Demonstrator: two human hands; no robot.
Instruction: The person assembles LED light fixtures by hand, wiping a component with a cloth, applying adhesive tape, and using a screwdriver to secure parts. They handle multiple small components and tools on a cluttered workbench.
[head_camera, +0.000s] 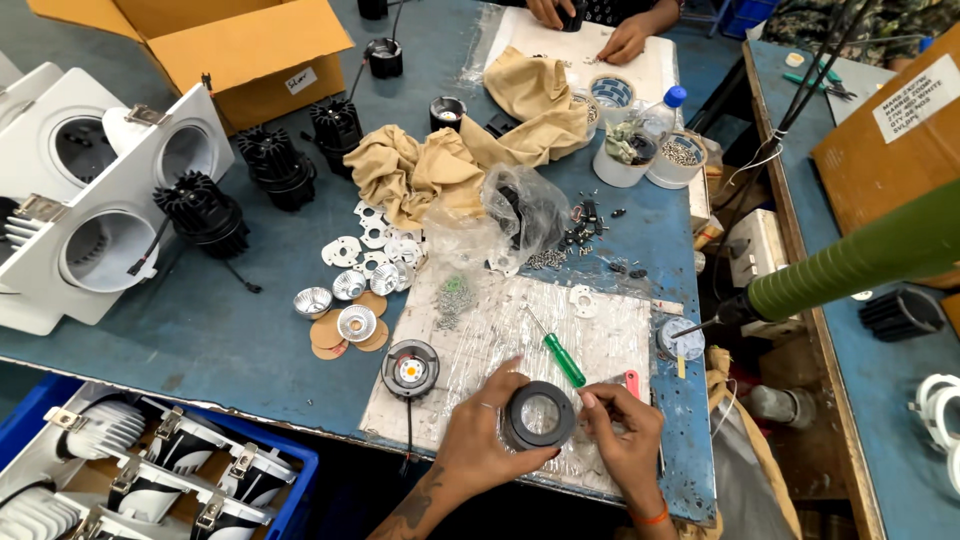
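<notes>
My left hand (483, 430) and my right hand (622, 430) grip a round black lamp ring with a clear lens (539, 415) from both sides, just above the plastic-covered board (600, 340) at the near table edge. Left of it lies a black lamp body with an orange LED chip (410, 369), its wire hanging over the edge. A green-handled screwdriver (558, 352) rests just beyond the ring. A small red-handled tool (632, 383) lies by my right hand.
Silver reflectors (350, 300) and white plates (372, 240) lie left of the board. Black heat sinks (205, 212), white housings (100, 210), a cardboard box (240, 40), beige cloth (440, 160), screw cups (660, 150). Another person's hands (600, 25) work at the far end. Blue crate (150, 460) below.
</notes>
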